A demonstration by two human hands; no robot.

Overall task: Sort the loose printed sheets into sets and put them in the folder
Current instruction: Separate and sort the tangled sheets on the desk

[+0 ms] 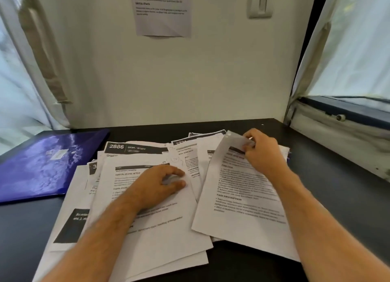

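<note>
Several loose printed sheets (147,229) lie spread and overlapping across the black desk (329,189). A closed glossy blue folder (42,165) lies flat at the left, its near edge touching the pile. My left hand (156,186) rests on a sheet headed with dark bars in the pile's middle, fingers loosely curled against the paper. My right hand (263,153) pinches the top corner of a text-covered sheet (242,193) on the right side of the pile and curls that corner up and toward me.
A white wall stands close behind the desk, with a printed notice (163,11) taped to it and a light switch (260,4) to its right. Curtained windows flank both sides; a window sill (341,138) runs along the desk's right edge.
</note>
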